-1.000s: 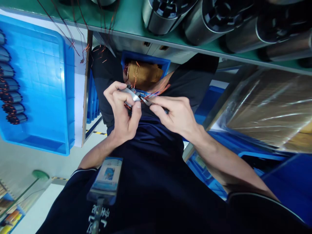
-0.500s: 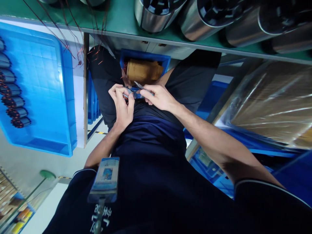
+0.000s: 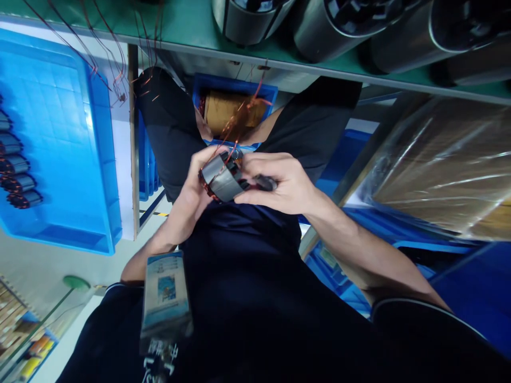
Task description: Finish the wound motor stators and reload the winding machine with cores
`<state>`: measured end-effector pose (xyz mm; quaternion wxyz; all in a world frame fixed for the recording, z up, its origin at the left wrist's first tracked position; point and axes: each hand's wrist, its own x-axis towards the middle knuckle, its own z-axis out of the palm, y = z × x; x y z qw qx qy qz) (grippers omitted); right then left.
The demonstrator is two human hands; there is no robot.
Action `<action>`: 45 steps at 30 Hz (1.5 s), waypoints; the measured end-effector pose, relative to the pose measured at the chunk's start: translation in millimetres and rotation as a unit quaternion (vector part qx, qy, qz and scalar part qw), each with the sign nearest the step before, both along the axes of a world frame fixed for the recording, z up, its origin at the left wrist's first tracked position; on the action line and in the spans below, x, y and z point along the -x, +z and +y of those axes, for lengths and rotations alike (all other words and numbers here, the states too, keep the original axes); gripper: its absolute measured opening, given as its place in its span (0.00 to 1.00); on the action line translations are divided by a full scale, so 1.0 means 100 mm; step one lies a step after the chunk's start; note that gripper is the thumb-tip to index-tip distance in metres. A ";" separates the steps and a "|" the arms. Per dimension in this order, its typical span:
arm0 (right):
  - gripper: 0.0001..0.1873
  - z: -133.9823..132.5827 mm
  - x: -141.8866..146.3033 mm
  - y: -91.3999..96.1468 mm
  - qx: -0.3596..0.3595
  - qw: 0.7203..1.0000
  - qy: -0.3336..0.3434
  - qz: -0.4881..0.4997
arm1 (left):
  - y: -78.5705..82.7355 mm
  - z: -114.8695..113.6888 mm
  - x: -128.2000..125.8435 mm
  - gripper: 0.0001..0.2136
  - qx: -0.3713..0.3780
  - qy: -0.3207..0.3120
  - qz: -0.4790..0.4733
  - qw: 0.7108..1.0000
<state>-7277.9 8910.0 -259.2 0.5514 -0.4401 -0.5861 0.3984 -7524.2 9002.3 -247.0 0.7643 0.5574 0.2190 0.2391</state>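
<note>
Stator in left hand; right hand holding tool

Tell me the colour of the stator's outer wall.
The stator's outer wall is silver-grey, seen best in the head view.

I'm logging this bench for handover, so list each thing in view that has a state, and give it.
Core: tilted, held in the left hand
Tool: in the right hand, blurred
Wires: loose, trailing from the core
Tray: open, partly filled
Blue box: open, something brown inside
Brown stack: covered in clear plastic
Metal cylinders: lined up on the bench
Badge: hanging, unreadable
</note>
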 end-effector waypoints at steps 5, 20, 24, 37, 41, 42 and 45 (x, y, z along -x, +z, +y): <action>0.16 -0.12 0.00 0.17 -0.013 0.996 -0.022 -0.085 | 0.29 -0.06 -0.03 0.23 0.205 -0.013 0.005 0.979; 0.44 -0.55 0.13 0.48 0.062 0.958 -0.140 -0.241 | 0.02 -0.06 -0.06 0.32 0.039 0.042 -0.014 0.998; 0.46 -0.54 0.16 0.52 0.066 0.959 -0.132 -0.240 | 0.01 -0.05 -0.03 0.35 -0.004 0.023 -0.006 1.000; 0.31 -0.45 0.15 0.49 0.093 0.969 -0.146 -0.174 | 0.08 -0.17 -0.19 0.24 0.000 0.073 -0.031 0.997; 0.43 -0.48 0.14 0.47 0.082 0.963 -0.137 -0.216 | 0.25 -0.19 -0.21 0.18 0.023 0.107 -0.007 0.994; 0.43 -0.49 0.14 0.47 0.073 0.962 -0.140 -0.224 | 0.28 -0.20 -0.21 0.18 0.018 0.109 -0.006 0.994; 0.45 -0.49 0.16 0.46 0.047 0.959 -0.154 -0.232 | 0.29 -0.20 -0.19 0.20 0.011 0.098 -0.009 0.995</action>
